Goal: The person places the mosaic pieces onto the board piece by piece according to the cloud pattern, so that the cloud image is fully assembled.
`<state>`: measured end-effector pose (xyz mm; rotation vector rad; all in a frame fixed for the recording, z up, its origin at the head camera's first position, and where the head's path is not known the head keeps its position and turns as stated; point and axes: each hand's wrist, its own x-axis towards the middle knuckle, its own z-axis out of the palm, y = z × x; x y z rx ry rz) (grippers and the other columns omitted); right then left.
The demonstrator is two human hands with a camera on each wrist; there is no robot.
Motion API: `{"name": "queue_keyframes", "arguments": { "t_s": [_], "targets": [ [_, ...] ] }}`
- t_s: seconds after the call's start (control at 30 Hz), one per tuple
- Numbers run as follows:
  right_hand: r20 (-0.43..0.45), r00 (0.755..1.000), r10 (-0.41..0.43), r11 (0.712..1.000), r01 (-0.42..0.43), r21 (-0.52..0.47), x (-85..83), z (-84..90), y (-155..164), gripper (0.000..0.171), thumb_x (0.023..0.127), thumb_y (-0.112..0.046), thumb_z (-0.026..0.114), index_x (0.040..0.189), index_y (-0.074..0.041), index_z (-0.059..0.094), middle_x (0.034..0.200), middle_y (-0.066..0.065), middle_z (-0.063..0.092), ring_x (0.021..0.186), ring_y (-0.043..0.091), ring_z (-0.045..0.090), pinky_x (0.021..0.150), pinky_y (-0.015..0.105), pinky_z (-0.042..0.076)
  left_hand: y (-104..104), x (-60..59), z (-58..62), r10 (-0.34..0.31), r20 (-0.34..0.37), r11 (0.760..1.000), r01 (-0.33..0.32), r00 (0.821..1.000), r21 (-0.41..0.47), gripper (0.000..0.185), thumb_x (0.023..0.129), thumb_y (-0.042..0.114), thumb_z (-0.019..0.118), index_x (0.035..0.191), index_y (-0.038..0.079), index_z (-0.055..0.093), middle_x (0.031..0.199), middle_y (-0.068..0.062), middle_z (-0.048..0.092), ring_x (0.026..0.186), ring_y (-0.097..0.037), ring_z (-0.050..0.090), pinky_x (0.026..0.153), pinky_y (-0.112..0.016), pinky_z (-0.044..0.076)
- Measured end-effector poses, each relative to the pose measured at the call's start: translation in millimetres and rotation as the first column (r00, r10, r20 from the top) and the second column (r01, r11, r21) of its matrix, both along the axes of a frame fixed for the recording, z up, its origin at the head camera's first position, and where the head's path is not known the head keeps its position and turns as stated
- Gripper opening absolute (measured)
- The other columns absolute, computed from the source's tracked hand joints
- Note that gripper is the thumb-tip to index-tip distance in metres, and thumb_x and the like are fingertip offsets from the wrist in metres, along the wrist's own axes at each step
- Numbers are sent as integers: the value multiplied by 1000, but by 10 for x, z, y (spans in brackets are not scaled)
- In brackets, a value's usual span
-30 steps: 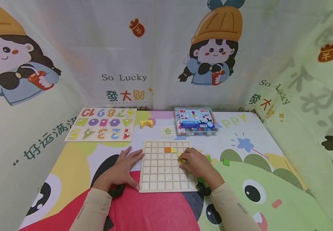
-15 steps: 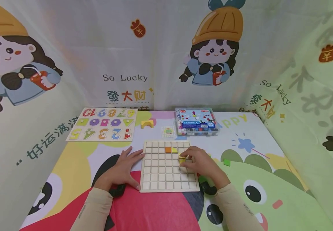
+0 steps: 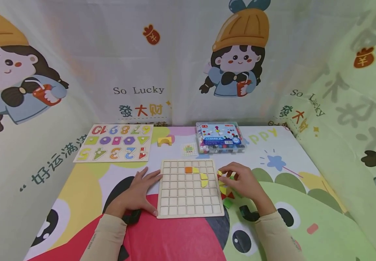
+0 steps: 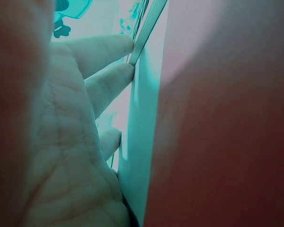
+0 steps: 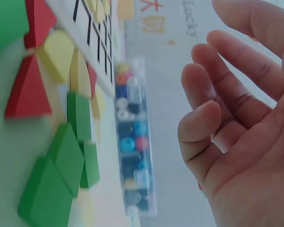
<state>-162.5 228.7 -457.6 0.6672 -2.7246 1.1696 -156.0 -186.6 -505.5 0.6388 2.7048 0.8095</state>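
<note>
A wooden grid board [image 3: 181, 200] lies in the middle of the table. In its cells sit an orange square [image 3: 188, 170], a yellow piece [image 3: 196, 170] beside it, and two yellow pieces with rounded corners [image 3: 204, 176] lower right. My left hand [image 3: 135, 193] rests along the board's left edge, fingers spread and touching the rim, thumb near the front corner. Just past the right edge, my right hand [image 3: 245, 183] is over loose blocks, fingers loosely bent; the right wrist view shows nothing between them. Red triangles [image 5: 28, 92], yellow blocks [image 5: 57, 56] and green blocks [image 5: 47, 194] lie below it.
Behind the board stands a clear plastic box [image 3: 220, 139] of coloured beads. A printed pattern card [image 3: 189, 149] and a yellow arch block [image 3: 164, 141] lie beside it. At the back left is a number puzzle board [image 3: 122, 146]. Printed curtains surround the table.
My right hand has left the yellow piece on the board and moved right, over the loose blocks. The two yellow pieces it partly covered now show fully. My left hand stays put.
</note>
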Motion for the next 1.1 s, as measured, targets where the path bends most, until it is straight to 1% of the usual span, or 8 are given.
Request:
{"name": "queue_keyframes", "arguments": {
  "t_s": [0.1,0.23,0.33,0.57,0.8,0.87,0.97,1.1],
  "targets": [
    [9,999,-46,999,46,-11,-10,-51,88,25,95,-20,81,117,-8,79,106,1,76,86,7,62,69,24,53,5,0,-6,2,2,1000,-2,1000,-3,128,55,60,97,165,25,40,175,-2,30,163,-43,4,128,-74,4],
    [14,993,-116,993,116,-17,-54,-123,152,22,95,-20,81,115,-10,80,102,-2,76,85,9,60,70,25,54,-4,2,-6,11,-1,1000,-11,1000,0,128,55,60,97,165,25,40,175,-3,30,163,-43,5,128,-75,5],
    [17,989,-149,988,150,-22,-71,-171,180,20,95,-19,81,113,-11,81,99,-3,75,84,10,59,70,25,54,0,4,-4,7,-3,1000,-7,1000,-2,128,55,60,97,164,25,40,174,-3,30,163,-43,5,128,-74,5],
    [-1,989,-150,988,150,-25,-66,-226,191,20,94,-19,82,112,-10,81,97,-2,75,82,10,59,68,25,53,9,6,0,10,0,1000,-10,1000,-14,127,55,58,98,164,25,41,174,-3,30,163,-43,5,128,-74,5],
    [-1,989,-151,988,151,13,-88,-202,169,21,93,-18,83,111,-9,81,97,-1,74,81,11,58,67,25,51,9,7,14,17,2,1000,-17,1000,-2,127,55,57,98,164,24,41,174,-3,30,163,-43,5,129,-74,4],
    [-25,990,-138,990,138,31,-100,-204,169,19,93,-16,83,110,-8,81,97,0,75,80,12,60,66,26,51,12,3,10,12,-8,1000,-12,1000,-2,127,55,58,97,164,24,41,174,-3,31,163,-43,6,129,-73,4],
    [-45,992,-114,988,118,99,-134,-210,160,17,94,-15,81,110,-9,81,101,1,75,81,11,61,69,28,52,20,4,4,2,-17,1000,-2,1000,-5,127,56,58,97,164,25,41,174,-2,31,163,-43,6,129,-73,4],
    [-3,996,-84,969,83,233,-219,-174,118,17,96,-16,78,112,-10,81,105,3,74,87,16,64,78,37,58,22,20,9,-2,-13,1000,2,1000,-8,127,55,57,98,164,25,41,174,-3,31,163,-43,6,129,-73,4]
  ]
}}
